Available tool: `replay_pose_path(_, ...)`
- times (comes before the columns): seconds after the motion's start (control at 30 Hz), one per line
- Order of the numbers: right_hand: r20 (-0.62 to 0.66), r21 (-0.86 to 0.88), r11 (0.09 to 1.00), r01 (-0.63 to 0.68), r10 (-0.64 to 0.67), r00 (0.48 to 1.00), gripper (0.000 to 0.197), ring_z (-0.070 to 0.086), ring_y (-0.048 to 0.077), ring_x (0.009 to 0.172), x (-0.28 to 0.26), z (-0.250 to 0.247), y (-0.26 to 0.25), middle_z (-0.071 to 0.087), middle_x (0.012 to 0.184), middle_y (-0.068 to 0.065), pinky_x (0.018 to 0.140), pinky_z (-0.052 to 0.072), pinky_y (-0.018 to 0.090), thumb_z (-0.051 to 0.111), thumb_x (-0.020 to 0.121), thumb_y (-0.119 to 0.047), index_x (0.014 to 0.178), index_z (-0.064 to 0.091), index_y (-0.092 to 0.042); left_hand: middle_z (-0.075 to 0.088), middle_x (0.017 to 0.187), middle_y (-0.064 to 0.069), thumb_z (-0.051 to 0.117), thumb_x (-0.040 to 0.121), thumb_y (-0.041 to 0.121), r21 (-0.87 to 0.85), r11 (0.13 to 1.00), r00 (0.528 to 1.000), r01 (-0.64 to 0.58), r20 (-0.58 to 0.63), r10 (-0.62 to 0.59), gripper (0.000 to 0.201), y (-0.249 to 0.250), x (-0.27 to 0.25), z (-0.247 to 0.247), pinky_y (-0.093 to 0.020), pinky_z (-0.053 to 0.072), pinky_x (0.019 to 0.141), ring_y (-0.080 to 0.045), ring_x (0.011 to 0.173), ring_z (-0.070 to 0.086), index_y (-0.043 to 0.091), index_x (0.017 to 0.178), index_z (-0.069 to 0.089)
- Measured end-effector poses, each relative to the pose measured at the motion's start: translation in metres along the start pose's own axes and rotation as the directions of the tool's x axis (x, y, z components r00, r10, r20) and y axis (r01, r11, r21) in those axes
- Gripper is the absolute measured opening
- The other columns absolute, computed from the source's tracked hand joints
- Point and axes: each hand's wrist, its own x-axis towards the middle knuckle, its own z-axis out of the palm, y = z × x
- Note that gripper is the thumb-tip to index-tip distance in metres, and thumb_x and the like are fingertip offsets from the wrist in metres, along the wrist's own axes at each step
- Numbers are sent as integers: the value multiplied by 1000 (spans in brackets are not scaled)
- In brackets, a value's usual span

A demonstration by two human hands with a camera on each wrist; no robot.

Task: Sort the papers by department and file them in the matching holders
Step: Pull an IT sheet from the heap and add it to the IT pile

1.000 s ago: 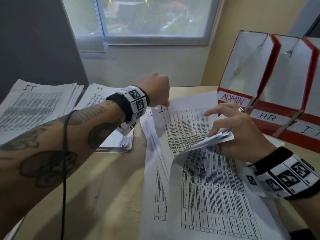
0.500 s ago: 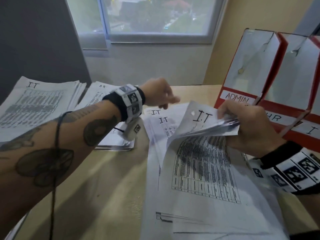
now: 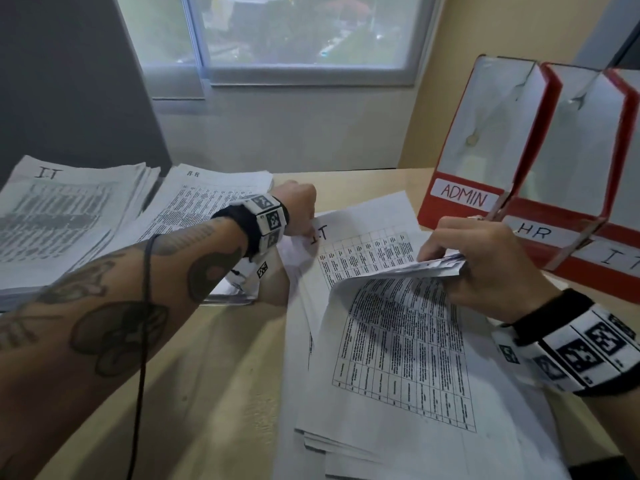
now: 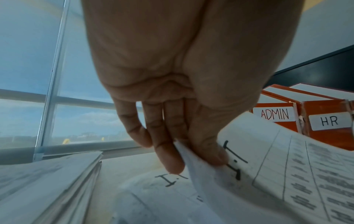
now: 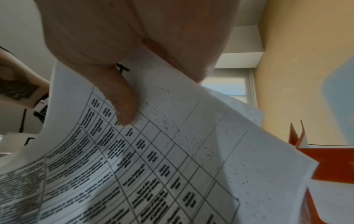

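Papers (image 3: 398,358): lying mid-surface, unsorted, their top edges being peeled back to bare the labels.
Right hand (image 3: 485,268): fingers clamping the lifted edges.
Left hand (image 3: 299,213): fingers pinching an I.T sheet (image 4: 258,159), seemingly drawing it out.

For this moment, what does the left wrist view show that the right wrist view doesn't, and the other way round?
Only the left wrist view shows the left hand pinching the corner of a sheet marked I.T, another I.T sheet lying beneath, the ADMIN label and the HR label.

Only the right wrist view shows the right hand holding a bundle of lifted sheets, thumb on the printed table.

Both show printed table sheets and the red holders.
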Motion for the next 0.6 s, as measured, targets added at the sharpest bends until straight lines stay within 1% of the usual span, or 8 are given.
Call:
replay_pose_path(0.13,19,-11,1000,-15,15,1000,21,59,7,66,4,5,-1,63,76,-14,65,35,20,88,68,-5,78,77,-20,44,81,-2,73,92,25,35,999,998,-34,-44,35,43,1,-7,-2,-35,45,67,-29,84,55,21,63,43)
replay_pose_path(0.2,40,-10,1000,-24,24,999,21,60,9,66,8,7,-2,64,77,-13,64,38,23,88,69,-5,78,78,-20,50,87,-2,79,89,32,51,998,996,-34,-78,38,36,3,-13,-8,-35,47,69,-29,84,58,23,67,53)
replay_pose_path(0.27,55,15,1000,-26,25,998,17,62,9,66,10,7,-3,65,77,-13,61,43,25,88,71,-8,78,78,-21,59,88,1,90,77,40,57,997,990,-50,-130,57,22,5,-18,-16,-33,48,67,-27,80,61,28,81,72)
replay_pose_path(0.3,55,26,999,-25,24,998,16,62,9,66,12,8,-4,65,77,-13,60,45,25,87,72,-9,78,78,-21,61,85,3,94,72,41,49,997,986,-56,-152,63,26,5,-19,-19,-33,47,65,-25,78,62,27,87,77)
replay_pose_path(0.37,52,33,999,-25,23,998,13,63,9,66,15,10,-5,66,77,-13,58,47,25,86,74,-10,78,79,-21,60,83,2,95,72,37,28,998,984,-58,-167,62,29,4,-19,-22,-34,48,66,-26,81,63,23,92,79)
replay_pose_path(0.47,53,32,999,-38,36,998,14,62,8,66,18,15,-6,65,77,-13,57,52,30,86,74,-9,78,79,-21,47,77,0,81,86,24,69,995,985,-66,-158,76,13,5,-23,-23,-38,49,68,-32,88,62,16,89,72)
replay_pose_path(0.53,61,27,998,-51,50,997,16,62,10,65,22,19,-7,65,77,-13,58,51,29,88,74,-8,77,79,-21,44,72,-1,71,89,16,117,990,983,-78,-155,96,16,7,-27,-22,-38,46,65,-35,85,63,16,76,62)
replay_pose_path(0.6,67,20,998,-53,52,996,17,63,11,65,25,23,-7,65,77,-13,61,49,27,87,74,-7,76,77,-21,47,76,-2,73,89,19,159,984,977,-77,-186,106,8,11,-31,-24,-37,43,64,-33,77,58,14,85,68)
